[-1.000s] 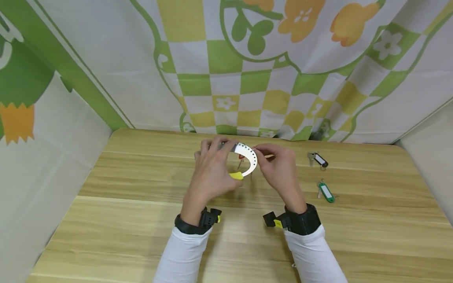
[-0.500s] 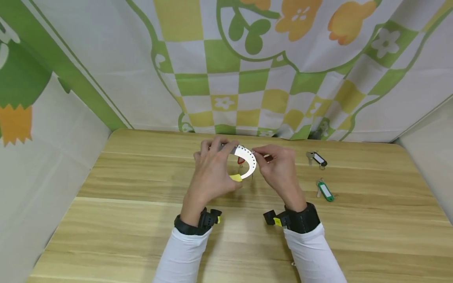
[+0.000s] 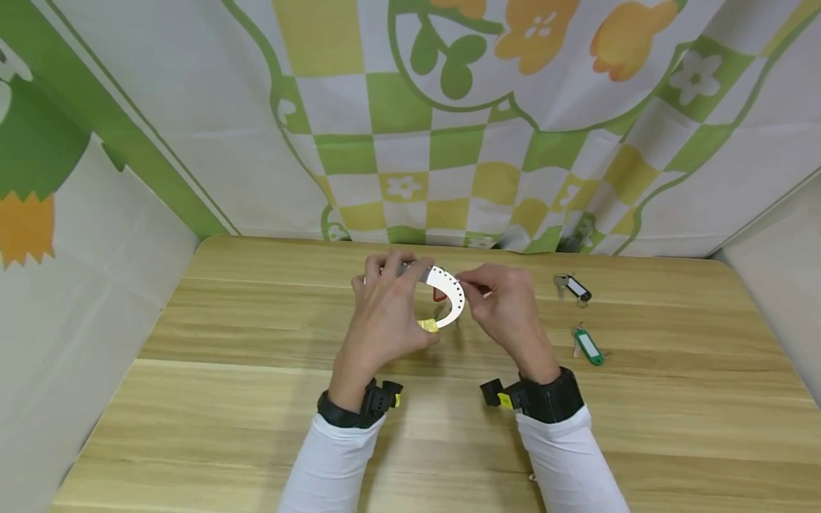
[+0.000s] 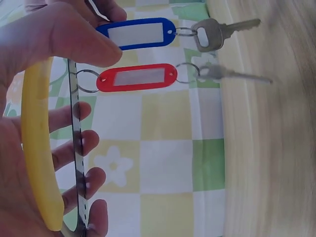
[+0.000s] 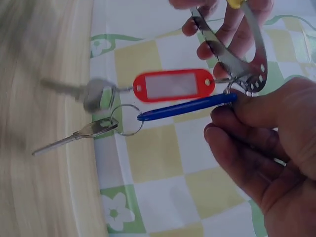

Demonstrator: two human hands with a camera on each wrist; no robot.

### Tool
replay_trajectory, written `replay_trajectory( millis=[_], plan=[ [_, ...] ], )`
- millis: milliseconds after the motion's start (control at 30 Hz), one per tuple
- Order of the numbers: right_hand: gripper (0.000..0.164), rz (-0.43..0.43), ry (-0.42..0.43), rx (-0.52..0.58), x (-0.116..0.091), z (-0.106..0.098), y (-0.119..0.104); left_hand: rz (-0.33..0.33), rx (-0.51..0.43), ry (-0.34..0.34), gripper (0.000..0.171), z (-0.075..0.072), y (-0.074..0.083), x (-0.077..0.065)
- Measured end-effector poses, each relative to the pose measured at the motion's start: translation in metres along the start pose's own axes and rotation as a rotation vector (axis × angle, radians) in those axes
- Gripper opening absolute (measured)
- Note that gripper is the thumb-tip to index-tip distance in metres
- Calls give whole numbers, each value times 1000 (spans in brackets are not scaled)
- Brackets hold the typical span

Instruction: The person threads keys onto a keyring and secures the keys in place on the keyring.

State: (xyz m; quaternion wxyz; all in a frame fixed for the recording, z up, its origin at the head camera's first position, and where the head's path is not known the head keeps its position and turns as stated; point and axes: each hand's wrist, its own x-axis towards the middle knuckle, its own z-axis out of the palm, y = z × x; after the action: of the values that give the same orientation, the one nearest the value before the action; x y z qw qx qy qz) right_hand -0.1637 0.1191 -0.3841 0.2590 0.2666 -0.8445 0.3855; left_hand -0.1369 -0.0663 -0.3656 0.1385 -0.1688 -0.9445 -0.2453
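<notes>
My left hand (image 3: 385, 310) holds a curved metal key holder (image 3: 455, 303) above the table, with its yellow handle (image 4: 38, 148) against the palm. Small holes run along the metal strip. From its end hangs a red key tag (image 5: 173, 85) on a split ring, with a blurred key (image 4: 232, 74) below. At the holder's right edge my right hand (image 3: 507, 310) pinches the top end of a blue key tag (image 5: 187, 107), near its ring. A second key (image 5: 96, 128) dangles from that tag. Fingers partly hide the blue tag's ring, so whether it passes through a hole cannot be told.
On the wooden table (image 3: 256, 427) to the right lie a black key tag (image 3: 579, 288) with a key and a green key tag (image 3: 588, 347) with a key. A small pale thing shows beside the right sleeve (image 3: 571, 456). A patterned curtain (image 3: 398, 157) hangs behind the table.
Both hands stay nearly in place, the right still pinching at the holder's edge. The red tag beneath the holder has swung and turned slightly. The head view has shifted a little.
</notes>
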Motion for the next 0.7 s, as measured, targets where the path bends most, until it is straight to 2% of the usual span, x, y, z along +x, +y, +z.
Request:
replay_trajectory(
  millis=[167,267,333,533,633,700],
  plan=[
    [9,-96,-20,-59,0,-1,0,-2,3,-23,94,-1,-1,-1],
    [8,-104,-8,-70,0,2,1,-11,-5,-21,93,-3,-1,-1],
    [9,-61,11,-32,0,4,1,-20,-16,-10,92,-3,-1,-1],
    [19,161,100,138,-1,12,-1,-38,-35,40,94,-3,-1,1],
    [20,198,126,185,-1,13,-2,-41,-36,53,94,-3,0,1],
    [18,182,137,194,0,14,-2,-40,-38,56,93,-2,0,0]
  ],
)
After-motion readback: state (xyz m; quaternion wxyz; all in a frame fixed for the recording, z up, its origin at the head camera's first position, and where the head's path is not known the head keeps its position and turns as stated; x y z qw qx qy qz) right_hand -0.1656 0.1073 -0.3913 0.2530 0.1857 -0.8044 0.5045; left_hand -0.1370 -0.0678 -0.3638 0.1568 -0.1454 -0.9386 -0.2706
